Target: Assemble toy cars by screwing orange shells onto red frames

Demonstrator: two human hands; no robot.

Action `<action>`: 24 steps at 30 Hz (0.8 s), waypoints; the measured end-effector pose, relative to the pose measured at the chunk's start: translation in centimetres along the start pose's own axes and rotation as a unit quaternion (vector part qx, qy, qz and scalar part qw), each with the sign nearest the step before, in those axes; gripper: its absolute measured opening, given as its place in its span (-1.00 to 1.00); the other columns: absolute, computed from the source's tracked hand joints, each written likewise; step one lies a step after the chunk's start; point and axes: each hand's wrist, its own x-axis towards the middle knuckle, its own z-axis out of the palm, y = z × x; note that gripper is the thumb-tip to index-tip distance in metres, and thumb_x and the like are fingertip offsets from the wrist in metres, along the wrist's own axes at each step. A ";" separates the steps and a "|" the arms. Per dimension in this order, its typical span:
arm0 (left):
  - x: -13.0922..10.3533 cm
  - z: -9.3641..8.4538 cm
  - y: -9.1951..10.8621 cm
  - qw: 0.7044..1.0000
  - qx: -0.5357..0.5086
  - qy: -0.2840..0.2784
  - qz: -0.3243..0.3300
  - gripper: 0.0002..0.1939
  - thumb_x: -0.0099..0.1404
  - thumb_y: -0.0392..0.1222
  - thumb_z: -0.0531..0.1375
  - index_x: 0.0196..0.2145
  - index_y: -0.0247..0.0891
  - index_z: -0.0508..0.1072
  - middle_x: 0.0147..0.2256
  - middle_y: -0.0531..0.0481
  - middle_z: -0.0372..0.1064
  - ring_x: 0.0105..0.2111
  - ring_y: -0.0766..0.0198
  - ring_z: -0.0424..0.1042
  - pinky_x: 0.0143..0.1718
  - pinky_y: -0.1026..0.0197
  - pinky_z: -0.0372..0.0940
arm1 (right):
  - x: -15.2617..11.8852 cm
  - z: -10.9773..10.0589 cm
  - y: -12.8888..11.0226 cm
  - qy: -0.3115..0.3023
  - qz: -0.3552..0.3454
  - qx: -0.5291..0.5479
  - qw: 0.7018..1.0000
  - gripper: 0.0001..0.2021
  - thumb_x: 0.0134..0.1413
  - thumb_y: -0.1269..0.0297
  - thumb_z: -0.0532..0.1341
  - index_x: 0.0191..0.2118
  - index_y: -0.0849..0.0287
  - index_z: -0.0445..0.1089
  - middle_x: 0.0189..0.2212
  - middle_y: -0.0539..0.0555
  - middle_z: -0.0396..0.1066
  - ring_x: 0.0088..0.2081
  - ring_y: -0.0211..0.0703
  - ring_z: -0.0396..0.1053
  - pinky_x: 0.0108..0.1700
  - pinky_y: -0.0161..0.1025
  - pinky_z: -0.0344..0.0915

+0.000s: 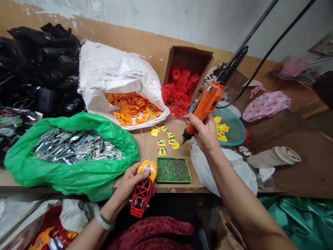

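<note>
My left hand [134,180] is closed on a toy car [142,198] with a red lattice frame and a rounded orange-yellow front part, held at the table's front edge. My right hand [206,133] grips an orange electric screwdriver [208,100], its dark tip pointing down and left. Just right of the toy car lies a green tray [173,170] with small screws, mostly in its right half. Behind the tray several small yellow pieces with blue markings [161,143] rest on cardboard.
A green bag [75,184] of shiny strips lies left; behind it, a white sack [119,62] of orange parts. A cardboard box [208,59] with red frames stands at the back. A teal bowl [235,130] of yellow pieces and a plastic bag [229,163] are right. Cables hang above.
</note>
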 end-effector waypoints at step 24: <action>1.2 0.9 -0.4 0.996 -0.078 0.043 -0.025 -0.55 -0.07 -0.10 0.51 -0.25 -0.31 0.52 -0.46 -0.01 0.56 -0.59 0.31 0.44 -0.54 0.29 0.39 | -9.5 5.3 1.8 -0.033 0.152 0.241 0.958 -0.81 0.04 0.24 0.34 -0.23 0.10 0.36 -0.63 -0.18 0.29 -0.64 -0.28 0.27 -0.54 -0.28 0.25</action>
